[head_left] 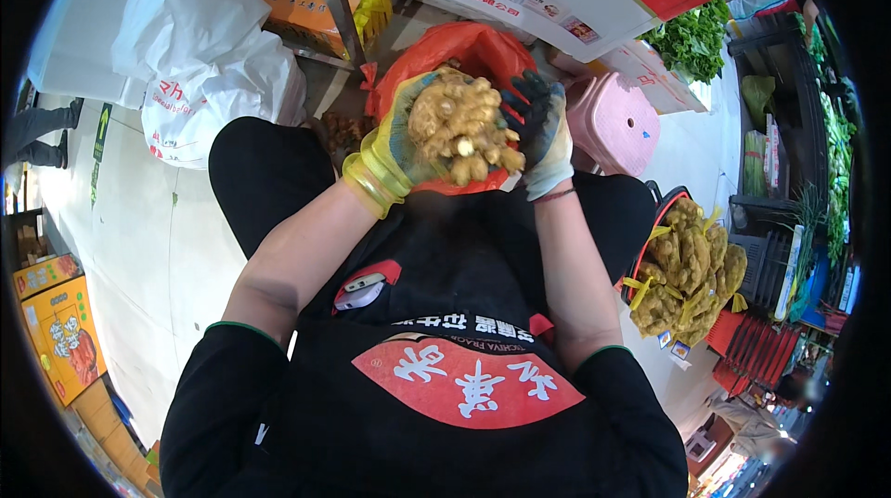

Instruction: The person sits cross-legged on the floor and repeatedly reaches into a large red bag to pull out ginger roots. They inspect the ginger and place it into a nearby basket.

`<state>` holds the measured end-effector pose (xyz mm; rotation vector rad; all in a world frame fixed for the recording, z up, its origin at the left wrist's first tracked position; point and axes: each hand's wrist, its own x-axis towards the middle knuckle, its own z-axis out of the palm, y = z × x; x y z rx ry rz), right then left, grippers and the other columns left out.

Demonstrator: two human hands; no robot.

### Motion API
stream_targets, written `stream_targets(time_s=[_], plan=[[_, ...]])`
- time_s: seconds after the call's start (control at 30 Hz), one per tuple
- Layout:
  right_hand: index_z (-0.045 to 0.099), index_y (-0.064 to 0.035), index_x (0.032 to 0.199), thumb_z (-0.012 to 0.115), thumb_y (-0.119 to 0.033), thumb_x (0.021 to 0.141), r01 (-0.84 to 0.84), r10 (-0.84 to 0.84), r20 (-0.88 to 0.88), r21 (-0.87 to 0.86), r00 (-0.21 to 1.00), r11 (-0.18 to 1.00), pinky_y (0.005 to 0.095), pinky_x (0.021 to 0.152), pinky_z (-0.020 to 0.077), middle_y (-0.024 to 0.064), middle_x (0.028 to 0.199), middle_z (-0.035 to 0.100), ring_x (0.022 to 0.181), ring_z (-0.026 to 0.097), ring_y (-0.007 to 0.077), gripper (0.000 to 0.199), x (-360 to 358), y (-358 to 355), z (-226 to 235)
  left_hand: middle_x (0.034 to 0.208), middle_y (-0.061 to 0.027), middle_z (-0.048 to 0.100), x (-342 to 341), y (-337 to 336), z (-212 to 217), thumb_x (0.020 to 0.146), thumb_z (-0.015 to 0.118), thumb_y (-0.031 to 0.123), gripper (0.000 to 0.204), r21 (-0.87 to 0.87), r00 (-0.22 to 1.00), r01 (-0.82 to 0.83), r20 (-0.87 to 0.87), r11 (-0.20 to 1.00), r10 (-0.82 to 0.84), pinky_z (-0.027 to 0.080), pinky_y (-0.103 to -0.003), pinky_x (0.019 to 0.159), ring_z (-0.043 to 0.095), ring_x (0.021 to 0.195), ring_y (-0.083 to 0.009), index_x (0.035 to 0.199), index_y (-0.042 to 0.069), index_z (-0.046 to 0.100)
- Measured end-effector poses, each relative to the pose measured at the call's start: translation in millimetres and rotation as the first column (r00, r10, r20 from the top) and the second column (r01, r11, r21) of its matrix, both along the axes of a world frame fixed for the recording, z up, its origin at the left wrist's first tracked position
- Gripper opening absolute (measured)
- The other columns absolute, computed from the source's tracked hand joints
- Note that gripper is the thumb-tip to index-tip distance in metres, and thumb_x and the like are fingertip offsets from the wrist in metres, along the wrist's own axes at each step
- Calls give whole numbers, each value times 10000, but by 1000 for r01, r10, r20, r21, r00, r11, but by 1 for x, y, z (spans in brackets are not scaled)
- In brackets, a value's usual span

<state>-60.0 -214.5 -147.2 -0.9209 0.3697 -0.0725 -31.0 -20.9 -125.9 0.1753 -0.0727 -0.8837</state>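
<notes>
Head view: ginger clump (459, 127) held above red plastic bag (473, 48) — left hand (394, 150), yellow glove, fingers wrapped beneath; right hand (543, 127), dark-fingered glove, clamped on side. Best keep both palms cupped, clump over bag — knobs likely snap.

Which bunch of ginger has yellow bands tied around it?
The knobbly tan ginger pile in the basket at the right; the ginger clump in the gloved hands has none.
</notes>
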Motion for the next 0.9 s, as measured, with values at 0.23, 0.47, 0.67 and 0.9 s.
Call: stream_targets(time_s=[0.23, 0.47, 0.67, 0.9], plan=[[430, -42, 1336, 407, -216, 994, -550, 451, 323, 366, 832, 751, 351, 1048, 394, 123, 1272, 518, 1195, 501, 234, 384, -37, 34, -3, 1236, -154, 545, -14, -7, -4, 905, 547, 138, 398, 11, 935, -132, 334, 991, 121, 495, -391, 940, 532, 1171, -283, 1273, 14, 459], [437, -32, 1332, 388, -214, 991, -552, 464, 300, 455, 834, 698, 379, 1033, 412, 139, 1287, 514, 1188, 511, 256, 389, -35, 37, -10, 1275, -177, 514, -21, -13, -17, 861, 606, 96, 444, -272, 994, 112, 36, 956, -106, 505, -415, 936, 558, 1135, -300, 1275, 16, 466], [443, -24, 1328, 371, -212, 989, -502, 509, 126, 476, 852, 722, 403, 1020, 427, 152, 1300, 510, 1182, 519, 275, 394, -24, 37, 8, 1252, -162, 533, -24, -1, -2, 853, 615, 103, 454, -133, 976, -2, 216, 991, 31, 506, -391, 927, 558, 1131, -270, 1272, 13, 462], [435, -41, 1348, 398, -321, 985, -433, 587, -141, 544, 797, 718, 427, 1037, 410, 148, 1336, 499, 1200, 513, 279, 459, -8, -1, 16, 1392, -166, 428, -4, 12, -4, 965, 393, 414, 548, -225, 963, 216, -113, 950, -246, 408, -470, 1026, 472, 1238, -304, 1365, 38, 393]])
